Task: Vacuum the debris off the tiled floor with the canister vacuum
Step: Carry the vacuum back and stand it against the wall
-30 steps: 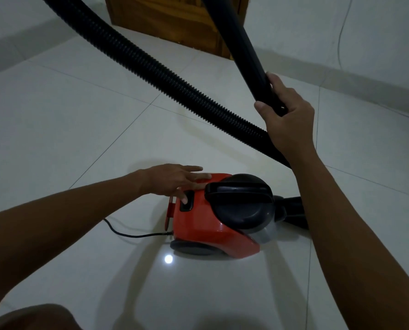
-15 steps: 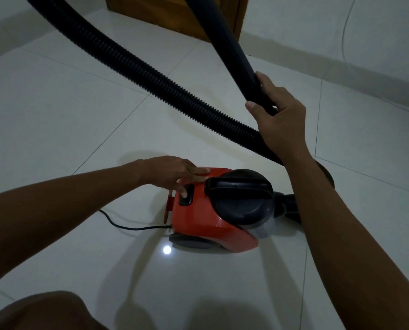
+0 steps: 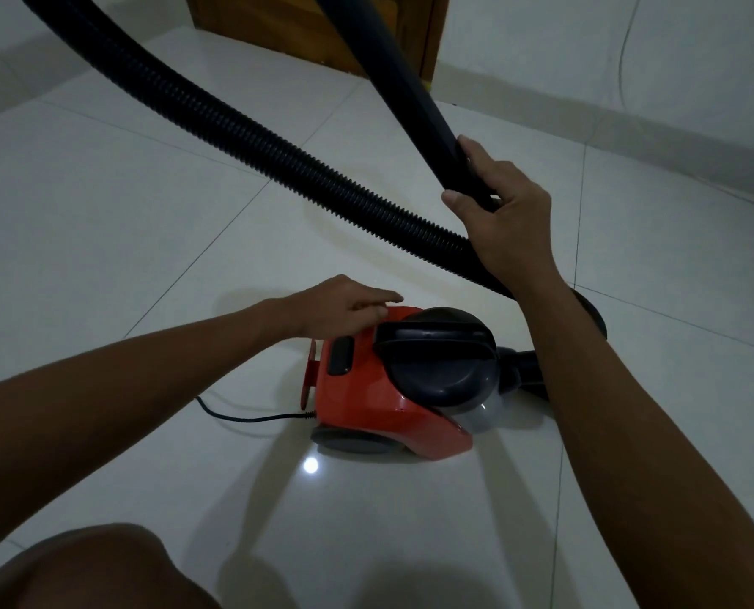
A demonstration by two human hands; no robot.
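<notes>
A red canister vacuum point(image 3: 379, 415) with a black handle and lid point(image 3: 436, 349) stands on the white tiled floor point(image 3: 116, 239) in the middle of the head view. My left hand point(image 3: 344, 307) hovers just over its rear top, fingers apart, beside the black switch point(image 3: 340, 356). My right hand point(image 3: 504, 217) grips the smooth black wand point(image 3: 392, 72), which rises to the top edge. The ribbed black hose point(image 3: 217, 120) runs from the upper left down behind my right wrist to the vacuum's front. No debris shows on the tiles.
A black power cord point(image 3: 252, 416) trails left from the vacuum's rear. A wooden door point(image 3: 287, 24) stands at the top centre, with white walls and a skirting point(image 3: 630, 125) along the right. My knee point(image 3: 98, 569) fills the lower left corner.
My left hand's finger was pressing the black switch and has lifted off it toward the far side of the vacuum. The right hand and wand hold nearly the same place.
</notes>
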